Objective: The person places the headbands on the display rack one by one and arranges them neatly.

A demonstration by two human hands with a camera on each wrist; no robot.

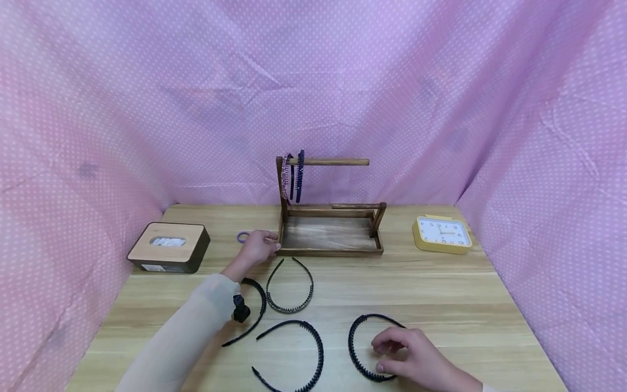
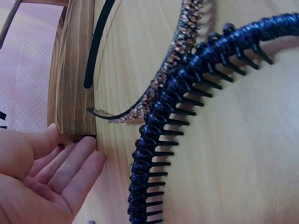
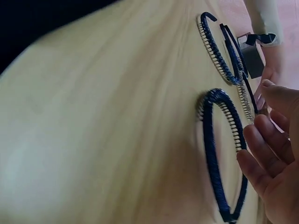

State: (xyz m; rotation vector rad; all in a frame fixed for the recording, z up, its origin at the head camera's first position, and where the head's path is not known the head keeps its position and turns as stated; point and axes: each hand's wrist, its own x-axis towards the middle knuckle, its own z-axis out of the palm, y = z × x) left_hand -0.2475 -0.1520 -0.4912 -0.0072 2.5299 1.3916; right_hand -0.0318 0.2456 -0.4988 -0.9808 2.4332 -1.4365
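My left hand holds the near left corner of a wooden rack, thumb and fingertips on either side of the wood in the left wrist view. Close by lie a glittery headband and a dark toothed headband partly behind my left wrist. My right hand hovers over another dark toothed headband, fingers loosely bent and holding nothing; this band appears beside the fingertips in the right wrist view. One more black toothed headband lies between the hands.
Several headbands hang on the rack's upper bar. A tissue box stands at the left and a yellow clock at the right. A small purple ring lies behind my left hand. Pink dotted cloth walls the table.
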